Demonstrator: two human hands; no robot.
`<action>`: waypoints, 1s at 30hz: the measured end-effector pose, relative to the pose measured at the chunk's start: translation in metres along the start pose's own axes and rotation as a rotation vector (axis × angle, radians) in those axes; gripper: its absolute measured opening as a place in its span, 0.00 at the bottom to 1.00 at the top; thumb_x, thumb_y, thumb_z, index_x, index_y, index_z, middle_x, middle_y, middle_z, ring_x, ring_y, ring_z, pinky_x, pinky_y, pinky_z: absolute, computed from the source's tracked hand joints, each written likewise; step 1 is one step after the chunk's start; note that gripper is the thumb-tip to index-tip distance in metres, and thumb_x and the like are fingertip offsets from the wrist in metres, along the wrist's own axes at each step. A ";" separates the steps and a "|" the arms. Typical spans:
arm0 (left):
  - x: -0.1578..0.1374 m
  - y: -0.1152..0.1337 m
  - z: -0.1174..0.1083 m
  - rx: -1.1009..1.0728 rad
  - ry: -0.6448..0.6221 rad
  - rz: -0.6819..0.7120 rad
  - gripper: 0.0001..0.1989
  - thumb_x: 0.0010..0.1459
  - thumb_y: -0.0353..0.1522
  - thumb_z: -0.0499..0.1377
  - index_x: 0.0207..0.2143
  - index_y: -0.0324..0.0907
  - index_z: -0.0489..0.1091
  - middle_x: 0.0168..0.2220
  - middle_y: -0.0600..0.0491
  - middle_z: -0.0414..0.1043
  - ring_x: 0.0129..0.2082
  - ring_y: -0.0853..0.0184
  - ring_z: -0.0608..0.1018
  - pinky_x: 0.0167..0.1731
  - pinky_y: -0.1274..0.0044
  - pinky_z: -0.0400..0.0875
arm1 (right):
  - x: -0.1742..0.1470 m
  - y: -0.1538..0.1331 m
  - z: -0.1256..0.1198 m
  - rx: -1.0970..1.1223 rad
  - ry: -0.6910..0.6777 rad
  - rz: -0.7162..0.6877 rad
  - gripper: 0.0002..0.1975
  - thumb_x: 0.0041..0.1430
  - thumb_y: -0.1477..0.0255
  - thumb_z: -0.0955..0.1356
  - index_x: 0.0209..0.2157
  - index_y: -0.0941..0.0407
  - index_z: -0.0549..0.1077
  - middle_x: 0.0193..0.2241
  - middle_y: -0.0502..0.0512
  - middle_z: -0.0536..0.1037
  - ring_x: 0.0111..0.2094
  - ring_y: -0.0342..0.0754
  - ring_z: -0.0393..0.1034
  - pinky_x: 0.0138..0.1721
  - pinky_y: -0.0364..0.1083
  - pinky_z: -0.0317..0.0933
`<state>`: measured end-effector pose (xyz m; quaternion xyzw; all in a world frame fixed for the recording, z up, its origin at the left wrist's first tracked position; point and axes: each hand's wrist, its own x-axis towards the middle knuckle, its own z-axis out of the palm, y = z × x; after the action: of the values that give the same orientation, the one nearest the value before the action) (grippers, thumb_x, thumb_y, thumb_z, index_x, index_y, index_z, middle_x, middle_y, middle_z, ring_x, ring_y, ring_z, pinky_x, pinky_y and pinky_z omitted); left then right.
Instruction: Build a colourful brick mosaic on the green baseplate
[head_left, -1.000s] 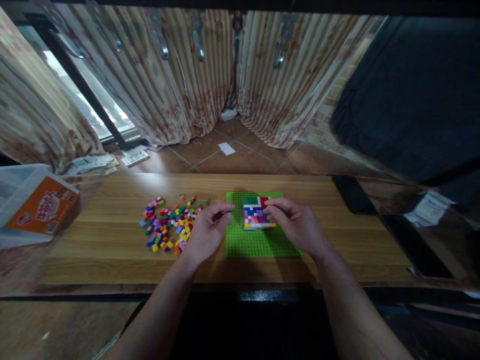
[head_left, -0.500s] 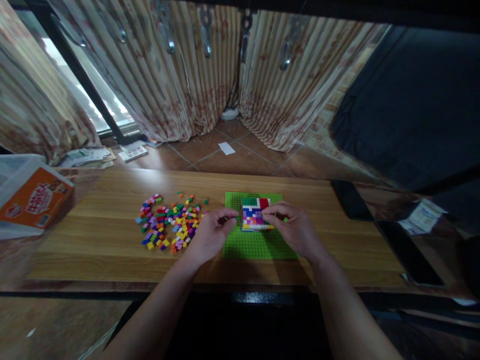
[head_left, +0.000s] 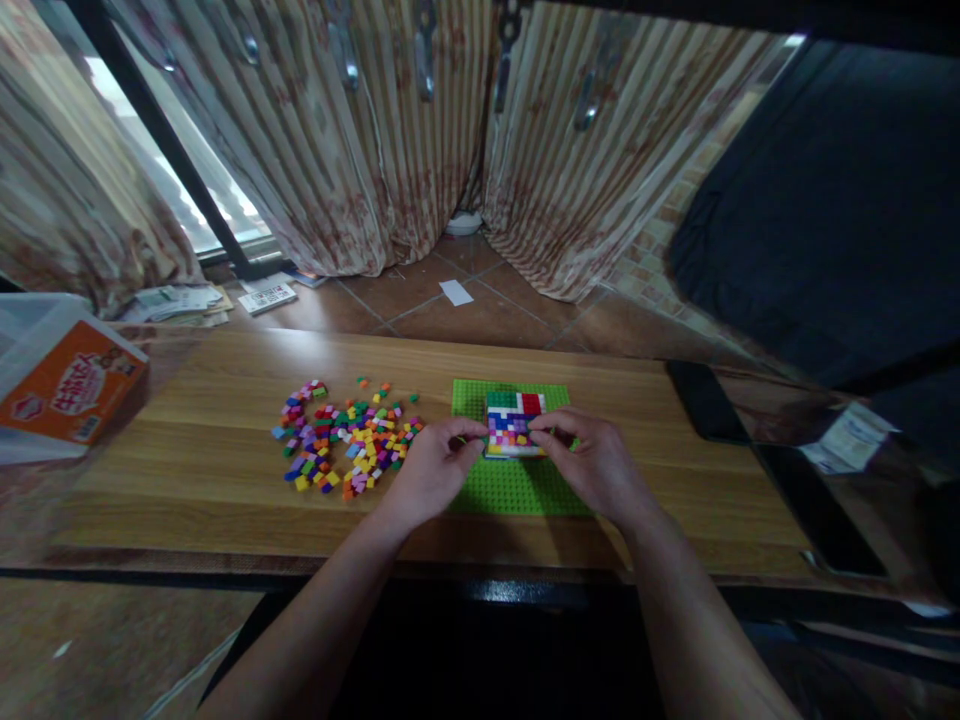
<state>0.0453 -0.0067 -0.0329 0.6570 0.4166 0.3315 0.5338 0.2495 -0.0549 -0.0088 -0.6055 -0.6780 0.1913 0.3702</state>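
Note:
A flat, multicoloured build of toy bricks (head_left: 514, 425) sits on a green studded baseplate (head_left: 517, 490). Green, white and red bricks lie along its far side, with blue, purple, pink and yellow ones nearer me. At its left edge, my left hand (head_left: 442, 465) has thumb and index finger pinched; whatever is between them is too small to make out. My right hand (head_left: 592, 455) reaches over the right side, its thumb and forefinger closed at the purple bricks on top. Its fingers cover part of the build, and what they pinch is hidden.
Loose small bricks (head_left: 367, 445) are scattered on the wooden table (head_left: 225, 520) left of the baseplate. A clear plastic tub (head_left: 37, 330) with an orange label stands at the far left. Two dark flat objects, one a black slab (head_left: 705, 400), lie to the right.
My left hand has moved slightly right, its fingertips now at the build's left edge. My right hand stays at the build's right side. The view has shifted a little.

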 end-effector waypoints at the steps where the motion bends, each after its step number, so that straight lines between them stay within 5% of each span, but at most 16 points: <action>1: 0.000 0.000 0.000 0.002 0.000 -0.002 0.08 0.56 0.28 0.59 0.37 0.39 0.77 0.33 0.51 0.79 0.33 0.67 0.76 0.34 0.76 0.69 | -0.001 0.000 -0.001 0.007 -0.010 -0.011 0.06 0.61 0.72 0.68 0.33 0.52 0.79 0.33 0.53 0.80 0.35 0.48 0.73 0.37 0.46 0.64; 19: -0.001 0.000 -0.001 0.094 0.004 0.044 0.08 0.57 0.28 0.58 0.36 0.40 0.77 0.32 0.52 0.79 0.30 0.68 0.76 0.32 0.77 0.69 | 0.000 -0.007 0.008 -0.290 -0.100 -0.038 0.06 0.63 0.71 0.67 0.31 0.54 0.74 0.34 0.54 0.76 0.38 0.51 0.69 0.41 0.49 0.61; 30: -0.002 0.001 -0.001 0.112 -0.003 0.037 0.09 0.58 0.29 0.58 0.38 0.40 0.78 0.32 0.52 0.79 0.28 0.68 0.75 0.31 0.76 0.68 | -0.003 -0.005 0.000 -0.123 -0.015 0.023 0.07 0.63 0.70 0.66 0.33 0.54 0.76 0.31 0.53 0.81 0.31 0.47 0.74 0.35 0.46 0.63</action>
<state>0.0440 -0.0084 -0.0323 0.6939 0.4217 0.3164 0.4905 0.2464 -0.0586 -0.0062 -0.6333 -0.6842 0.1581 0.3252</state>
